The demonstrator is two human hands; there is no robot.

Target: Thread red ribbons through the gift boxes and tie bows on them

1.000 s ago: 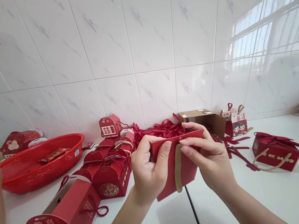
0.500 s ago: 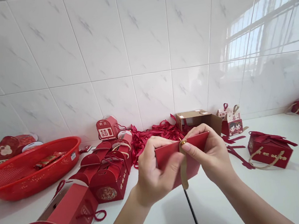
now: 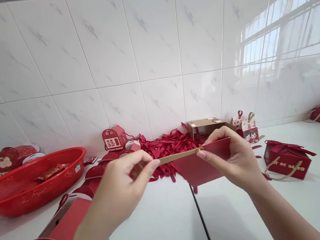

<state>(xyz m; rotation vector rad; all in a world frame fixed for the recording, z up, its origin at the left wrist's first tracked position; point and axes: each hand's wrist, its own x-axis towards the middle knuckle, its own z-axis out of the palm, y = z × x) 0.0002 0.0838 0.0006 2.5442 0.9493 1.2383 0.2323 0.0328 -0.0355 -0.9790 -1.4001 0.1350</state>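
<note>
A plain dark-red box (image 3: 205,169) is held up over the table by my right hand (image 3: 236,161). The right thumb presses beside a small gold stud at its top edge, and the fingers go behind it. From that stud a tan-gold ribbon strap (image 3: 177,156) runs to the left, pulled out nearly straight. My left hand (image 3: 130,186) pinches the strap's free end between thumb and forefinger, apart from the box. The box's far side is hidden from me.
At left stands a red plastic basket (image 3: 78,155) with small packets inside. Red gift boxes (image 3: 70,220) line up beside it. Red ribbons (image 3: 169,146) lie heaped before a cardboard box (image 3: 207,123). A ribboned red box (image 3: 289,160) sits on the right.
My left hand has let go of the box and moved left, drawing the strap from hanging down to stretched sideways. My right hand still grips the box, now slightly farther right.
</note>
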